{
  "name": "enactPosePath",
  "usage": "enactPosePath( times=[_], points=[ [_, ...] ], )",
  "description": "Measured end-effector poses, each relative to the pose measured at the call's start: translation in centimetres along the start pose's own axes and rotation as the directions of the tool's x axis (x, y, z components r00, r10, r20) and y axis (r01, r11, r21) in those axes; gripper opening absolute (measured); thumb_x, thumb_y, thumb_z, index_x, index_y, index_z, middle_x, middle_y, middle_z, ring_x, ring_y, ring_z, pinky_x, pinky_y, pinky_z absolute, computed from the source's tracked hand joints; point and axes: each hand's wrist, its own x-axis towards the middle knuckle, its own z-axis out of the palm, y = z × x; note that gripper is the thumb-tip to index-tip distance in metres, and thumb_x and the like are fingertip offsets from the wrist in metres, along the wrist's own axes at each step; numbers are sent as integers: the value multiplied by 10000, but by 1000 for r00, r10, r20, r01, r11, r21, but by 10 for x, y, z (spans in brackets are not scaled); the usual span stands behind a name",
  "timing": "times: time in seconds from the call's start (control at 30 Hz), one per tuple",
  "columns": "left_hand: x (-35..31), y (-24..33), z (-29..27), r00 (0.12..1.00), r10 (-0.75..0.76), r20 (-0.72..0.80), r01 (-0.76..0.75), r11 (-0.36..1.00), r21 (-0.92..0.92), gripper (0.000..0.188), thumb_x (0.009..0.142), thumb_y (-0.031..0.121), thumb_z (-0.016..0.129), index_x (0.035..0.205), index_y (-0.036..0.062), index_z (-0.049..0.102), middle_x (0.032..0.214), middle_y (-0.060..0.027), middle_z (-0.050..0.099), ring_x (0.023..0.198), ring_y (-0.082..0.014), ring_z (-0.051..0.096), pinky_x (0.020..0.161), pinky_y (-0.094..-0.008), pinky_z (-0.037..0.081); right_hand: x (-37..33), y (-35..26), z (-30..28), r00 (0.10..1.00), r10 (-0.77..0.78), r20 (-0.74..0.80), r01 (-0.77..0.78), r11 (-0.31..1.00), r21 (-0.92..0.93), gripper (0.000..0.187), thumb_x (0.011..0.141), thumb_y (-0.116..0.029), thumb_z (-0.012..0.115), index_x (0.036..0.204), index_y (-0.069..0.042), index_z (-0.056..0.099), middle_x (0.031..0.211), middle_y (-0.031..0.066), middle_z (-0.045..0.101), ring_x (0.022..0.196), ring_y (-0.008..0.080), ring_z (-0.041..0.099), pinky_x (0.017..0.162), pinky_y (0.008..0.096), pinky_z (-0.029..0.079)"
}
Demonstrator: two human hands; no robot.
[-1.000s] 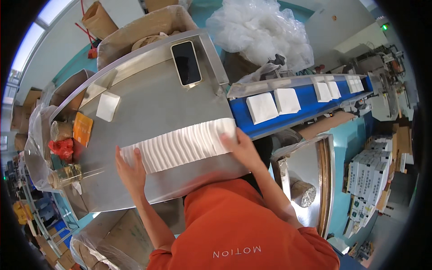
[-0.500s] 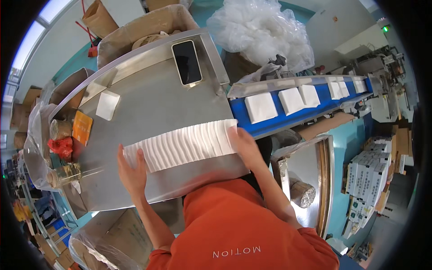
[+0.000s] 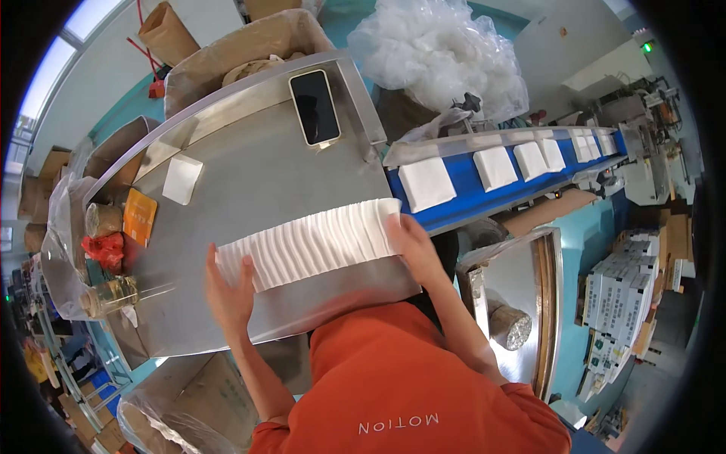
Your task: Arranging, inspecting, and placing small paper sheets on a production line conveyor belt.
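Row of white folded pads (image 3: pixel 314 242) between two hands, long axis slantwise, right end toward the belt.

From my remote seat I noted the row lying on the steel table (image 3: pixel 249 189), close to the wearer's side, its axis climbing from lower left to upper right. The left hand (image 3: pixel 231 284) bracketed the left end, thumb and fingers spread apart, the thumb on the near side; the row lay to its right. The right hand (image 3: pixel 408 236) touched the opposite end, fingers bent; whether it pinched the last pad, I could not tell. That hand was the nearer to the blue conveyor belt (image 3: pixel 463 181), whose white square packets (image 3: pixel 427 185) sat just beyond the row's right end.
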Motion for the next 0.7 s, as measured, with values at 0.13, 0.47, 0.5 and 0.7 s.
enactPosePath(
  times=[0.13, 0.47, 0.5, 0.7],
  points=[
    [-2, -4, 9, 1000, 12, -24, -14, 995, -94, 685, 923, 360, 644, 1448, 25, 358, 1402, -253, 466, 1310, -383, 446, 1082, -425, 344, -8, -14, 17, 996, 25, 83, -15, 993, -118, 538, 925, -373, 634, 1234, 61, 565, 1049, 106, 657, 935, 174, 594, 819, 291, 457],
    [-1, -5, 1, 999, 48, -20, -49, 997, -67, 694, 909, 354, 665, 1434, 3, 377, 1395, -248, 476, 1308, -381, 448, 1087, -434, 341, 0, 7, -15, 976, 218, 16, -197, 848, 493, 418, 977, -342, 570, 1128, 47, 555, 1057, 127, 622, 888, 178, 624, 764, 285, 503],
    [-1, -3, 2, 998, 54, -19, -55, 996, -67, 694, 909, 354, 665, 1434, 3, 377, 1395, -248, 476, 1308, -381, 448, 1087, -434, 341, 2, 6, -12, 968, 233, 89, -249, 865, 436, 485, 977, -395, 560, 1146, 59, 549, 1080, 141, 615, 929, 189, 629, 808, 314, 510],
    [-4, 6, 5, 1000, 13, 1, -13, 991, -134, 712, 908, 373, 660, 1442, 7, 364, 1423, -249, 444, 1324, -385, 427, 1095, -435, 331, 9, 12, 27, 990, -138, 33, 141, 950, -278, 632, 937, -474, 585, 1292, 46, 529, 1150, 78, 639, 1003, 171, 590, 852, 269, 464]
  ],
)
